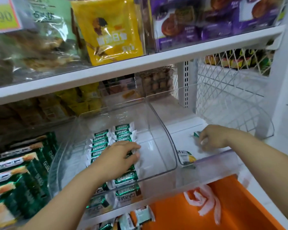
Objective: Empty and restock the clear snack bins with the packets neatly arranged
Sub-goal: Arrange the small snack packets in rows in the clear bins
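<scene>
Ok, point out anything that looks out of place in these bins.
One yellow-and-white foil packet lies alone at the front left corner of the right-hand clear plastic bin, unlike the green-and-white foil packets rowed in the middle clear bin. Loose packets also lie jumbled beside the orange plastic crate.

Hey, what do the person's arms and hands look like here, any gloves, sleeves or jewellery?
The left hand and right hand wear no gloves. No sleeve shows on the left forearm or the right forearm up to the frame's edge. No watch, bracelet or ring is visible.
</scene>
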Demonstrator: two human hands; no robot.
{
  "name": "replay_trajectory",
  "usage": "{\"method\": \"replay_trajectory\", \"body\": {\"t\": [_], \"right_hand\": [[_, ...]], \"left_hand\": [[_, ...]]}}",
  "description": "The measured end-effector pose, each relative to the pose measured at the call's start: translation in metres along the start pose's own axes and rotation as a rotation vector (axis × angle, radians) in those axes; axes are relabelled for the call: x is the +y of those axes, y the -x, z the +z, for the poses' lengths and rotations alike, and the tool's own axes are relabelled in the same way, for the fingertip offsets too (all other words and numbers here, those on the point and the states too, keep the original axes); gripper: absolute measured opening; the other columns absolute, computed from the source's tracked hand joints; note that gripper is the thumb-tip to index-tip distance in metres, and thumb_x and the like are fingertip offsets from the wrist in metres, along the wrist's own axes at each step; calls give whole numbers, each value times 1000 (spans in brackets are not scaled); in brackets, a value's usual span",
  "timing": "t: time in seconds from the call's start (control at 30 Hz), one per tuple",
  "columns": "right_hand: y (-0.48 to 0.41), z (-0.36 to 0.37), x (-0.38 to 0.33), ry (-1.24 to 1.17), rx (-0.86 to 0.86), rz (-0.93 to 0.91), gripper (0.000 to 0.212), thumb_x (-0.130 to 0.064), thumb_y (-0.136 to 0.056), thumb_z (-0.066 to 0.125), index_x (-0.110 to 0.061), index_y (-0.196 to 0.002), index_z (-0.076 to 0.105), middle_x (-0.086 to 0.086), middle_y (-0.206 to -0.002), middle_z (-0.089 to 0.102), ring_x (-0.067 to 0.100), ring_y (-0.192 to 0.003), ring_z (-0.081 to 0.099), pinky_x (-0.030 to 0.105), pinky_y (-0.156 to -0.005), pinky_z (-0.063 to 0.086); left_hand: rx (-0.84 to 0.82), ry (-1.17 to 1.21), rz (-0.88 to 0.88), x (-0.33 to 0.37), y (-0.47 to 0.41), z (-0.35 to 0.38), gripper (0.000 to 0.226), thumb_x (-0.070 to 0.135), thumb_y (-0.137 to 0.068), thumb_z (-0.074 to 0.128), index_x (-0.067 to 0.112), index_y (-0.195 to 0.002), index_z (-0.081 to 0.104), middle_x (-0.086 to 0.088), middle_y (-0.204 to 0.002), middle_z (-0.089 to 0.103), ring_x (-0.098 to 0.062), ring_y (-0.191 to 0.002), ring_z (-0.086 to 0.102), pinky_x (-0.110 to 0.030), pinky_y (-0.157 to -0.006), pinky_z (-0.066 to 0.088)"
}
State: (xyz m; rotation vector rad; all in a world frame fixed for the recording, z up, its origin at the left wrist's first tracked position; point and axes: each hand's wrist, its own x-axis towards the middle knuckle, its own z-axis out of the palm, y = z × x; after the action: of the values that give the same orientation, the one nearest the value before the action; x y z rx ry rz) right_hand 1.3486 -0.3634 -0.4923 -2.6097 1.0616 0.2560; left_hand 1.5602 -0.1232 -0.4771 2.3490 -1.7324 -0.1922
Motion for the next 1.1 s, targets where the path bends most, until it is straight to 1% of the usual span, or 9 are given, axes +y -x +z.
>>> {"method": "replay_trajectory", "body": {"t": [0.1,0.23,0.3,0.43,0.63,0.77,0.83,0.93,1.1], "right_hand": [[8,-5,1,-308,253,-98,23,-13,-77,75,-26,-78,57,0,-95,60,19,-87,55,19,-63,39],[37,-18,-11,-842,274,-278,27,-2,-85,67,-16,-99,48,13,-90,68,14,-66,64,25,-57,44],[54,-29,-21,-975,237,-342,34,-1,-86,65,-18,-109,47,7,-95,70,12,-67,64,24,-57,45],[84,-47,-41,-1170,94,-507,43,-6,-76,70,-10,-113,48,5,-88,73,15,-67,64,20,-55,44],[80,-47,-49,-1358,-9,-442,42,-35,-83,63,-10,-116,58,8,-105,69,22,-87,65,28,-70,55],[54,-27,-38,-814,-31,-139,25,-24,-95,55,-17,-119,57,1,-121,59,19,-103,61,35,-79,53],[39,-16,-41,-480,-178,-102,44,-21,-89,65,-26,-130,49,-4,-131,50,17,-114,54,36,-86,53],[24,-8,-50,-358,-312,-90,66,-14,-85,69,-31,-141,38,-6,-136,43,20,-119,52,35,-92,51],[14,1,-53,-196,-283,-157,48,-21,-81,74,-27,-125,56,-8,-109,62,8,-80,58,19,-67,46]], "left_hand": [[192,121,18,21,3,-9,29,35,-96,51,36,-124,58,19,-135,48,-2,-121,47,-17,-102,33],[364,332,52,58,5,-27,21,27,-95,54,44,-106,54,32,-108,50,13,-92,49,5,-77,30],[393,424,70,74,5,-34,26,23,-94,56,41,-112,53,29,-109,53,19,-84,50,6,-76,31],[382,611,81,98,1,-39,51,34,-90,60,40,-137,40,25,-122,53,11,-110,49,-2,-88,35],[424,915,38,107,-1,-43,26,16,-89,64,25,-113,59,14,-60,55,4,-51,52,-7,-51,39],[532,980,-79,94,3,-38,20,18,-88,65,27,-106,61,8,-67,56,5,-50,53,-7,-48,38],[560,989,-120,87,4,-34,18,19,-89,64,28,-106,62,-1,-83,65,5,-58,60,-8,-50,43],[562,999,-146,81,6,-28,17,20,-90,63,29,-104,62,-3,-88,66,1,-62,60,-8,-50,44],[548,996,-153,74,7,-23,16,20,-89,64,30,-102,63,1,-91,71,-1,-67,64,-10,-56,47]]}}
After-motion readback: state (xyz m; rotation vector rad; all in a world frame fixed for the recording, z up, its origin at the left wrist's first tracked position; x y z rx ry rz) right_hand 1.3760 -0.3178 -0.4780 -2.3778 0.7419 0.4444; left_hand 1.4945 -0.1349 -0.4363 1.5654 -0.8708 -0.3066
